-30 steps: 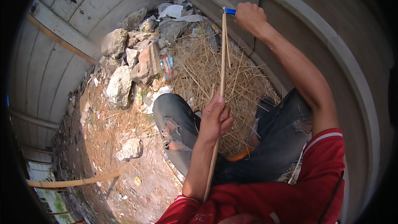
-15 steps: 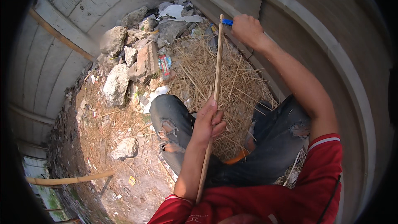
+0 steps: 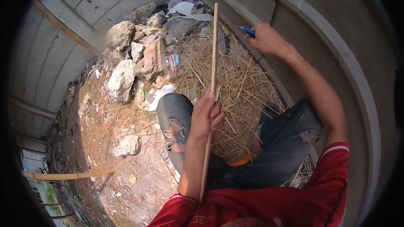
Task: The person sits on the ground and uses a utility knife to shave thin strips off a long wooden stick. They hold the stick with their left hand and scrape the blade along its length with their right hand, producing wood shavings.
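My left hand (image 3: 205, 115) is closed around a long, thin wooden strip (image 3: 215, 46) near its middle. The strip stands nearly upright in the picture, its lower end reaching my red shirt. Off to the right of the strip's upper end, my right hand (image 3: 268, 40) grips a small blue-handled tool (image 3: 247, 31). A thin tip sticks out of it toward the strip, too small to make out its kind. Tool and strip are apart. Below both hands lies a heap of straw-like shavings (image 3: 240, 84), between and beyond my bent knees.
Corrugated metal sheeting (image 3: 328, 29) curves up close on my right. Rocks and broken bricks (image 3: 150, 60) are piled ahead to the left, with plastic scraps (image 3: 182, 8) behind them. A pale pole (image 3: 69, 175) juts in at lower left. Something orange (image 3: 243, 159) lies by my legs.
My right hand with the blue-handled tool has moved right and slightly down, away from the strip's upper end. The strip has tilted slightly left, still in my left hand.
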A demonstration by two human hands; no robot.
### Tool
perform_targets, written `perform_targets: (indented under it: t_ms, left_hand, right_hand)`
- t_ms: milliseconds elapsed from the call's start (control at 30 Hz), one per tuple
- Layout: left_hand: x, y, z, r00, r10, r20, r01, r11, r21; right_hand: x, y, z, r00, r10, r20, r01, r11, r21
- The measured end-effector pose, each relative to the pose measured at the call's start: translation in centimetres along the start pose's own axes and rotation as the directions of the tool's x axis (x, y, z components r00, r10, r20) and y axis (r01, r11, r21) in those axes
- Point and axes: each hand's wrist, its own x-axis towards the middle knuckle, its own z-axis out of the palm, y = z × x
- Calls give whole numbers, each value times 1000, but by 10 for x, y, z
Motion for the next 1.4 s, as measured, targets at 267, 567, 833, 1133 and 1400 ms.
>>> perform_targets:
  t_ms: [267,567,833,1133,1400]
  left_hand:
    - [6,-7,6,996,-24,-86,29,998,59]
    - [-18,-37,29,997,-25,-71,47,949,313]
    - [0,-7,7,968,115,-224,-1,891,454]
    - [4,-17,5,937,235,-258,-47,818,574]
    - [2,-46,-11,905,380,-191,-143,695,705]
  right_hand:
    - [-26,-48,45,986,-154,59,165,939,-301]
    - [33,48,-11,940,226,-254,-282,936,-211]
    - [-44,-49,16,988,-104,112,128,962,-243]
    - [-48,-46,62,961,-262,86,275,896,-348]
    - [19,-12,39,982,-51,-179,-24,919,-394]
